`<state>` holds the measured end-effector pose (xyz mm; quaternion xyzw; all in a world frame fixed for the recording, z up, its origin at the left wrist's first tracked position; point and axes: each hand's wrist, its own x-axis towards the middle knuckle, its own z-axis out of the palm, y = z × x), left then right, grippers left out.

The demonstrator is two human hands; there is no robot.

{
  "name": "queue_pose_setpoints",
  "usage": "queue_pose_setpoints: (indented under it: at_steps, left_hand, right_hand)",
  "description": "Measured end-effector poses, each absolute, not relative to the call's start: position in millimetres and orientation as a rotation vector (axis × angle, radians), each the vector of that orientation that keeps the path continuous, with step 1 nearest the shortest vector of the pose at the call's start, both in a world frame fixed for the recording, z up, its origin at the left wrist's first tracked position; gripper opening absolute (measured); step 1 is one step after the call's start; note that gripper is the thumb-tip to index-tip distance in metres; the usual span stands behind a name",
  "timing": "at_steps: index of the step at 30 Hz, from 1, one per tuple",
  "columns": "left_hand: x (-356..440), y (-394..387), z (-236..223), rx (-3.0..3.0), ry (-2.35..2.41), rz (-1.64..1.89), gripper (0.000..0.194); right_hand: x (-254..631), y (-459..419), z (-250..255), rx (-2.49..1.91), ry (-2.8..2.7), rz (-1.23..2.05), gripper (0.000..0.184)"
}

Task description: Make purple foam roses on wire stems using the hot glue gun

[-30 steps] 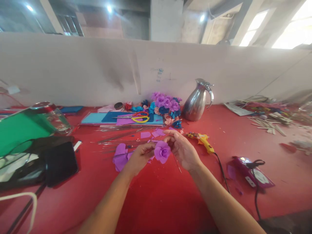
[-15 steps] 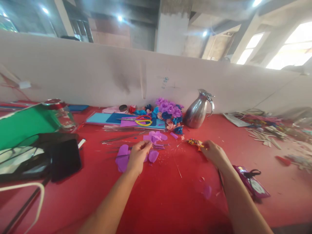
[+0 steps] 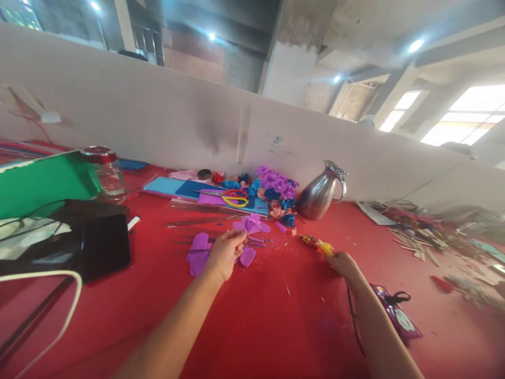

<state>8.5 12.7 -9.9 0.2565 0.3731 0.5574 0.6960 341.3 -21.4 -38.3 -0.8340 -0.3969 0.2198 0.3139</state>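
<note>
Yellow glue gun (image 3: 324,248), in right hand (image 3: 344,265), slantwise, apparently leftward-pointing

Honestly can't read a thing here, there's just some small blue handwriting (image 3: 275,141) on the pale wall (image 3: 177,116) behind the table's (image 3: 256,331) far edge, way too blurry.

Left hand (image 3: 224,255), thumb and forefinger pinched, holds a purple paper flower (image 3: 251,223); loose purple petals (image 3: 198,255) lie alongside on the red table (image 3: 244,326). Right hand (image 3: 344,266) grips a yellow glue gun (image 3: 324,248), nozzle leftward. Behind: scissors (image 3: 235,199) on blue sheets (image 3: 161,185), heaped paper flowers (image 3: 278,185), metal pitcher (image 3: 320,196) just beside.
</note>
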Motion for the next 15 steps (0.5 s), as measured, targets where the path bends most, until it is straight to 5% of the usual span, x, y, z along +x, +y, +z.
queue_pose_setpoints:
  at_steps: [4,8,11,15]
  left_hand:
    - [6.8,13.3,-8.4,0.449,0.783,1.199,0.021]
    - [6.5,14.2,-9.7,0.396,0.763,1.189,0.019]
    - [7.4,14.8,-11.4,0.391,0.771,1.201,0.022]
    - [9.9,14.4,-11.5,0.477,0.826,1.251,0.030]
  right_hand:
    - [330.0,-30.1,-29.6,-1.897,-0.948,0.706,0.016]
    - [302.2,-43.6,-7.8,-1.309,-0.859,0.924,0.044]
    - [269.9,-51.0,4.5,-1.182,-1.017,1.045,0.038]
    - [224.2,-54.1,-1.3,-1.200,-1.219,0.797,0.030]
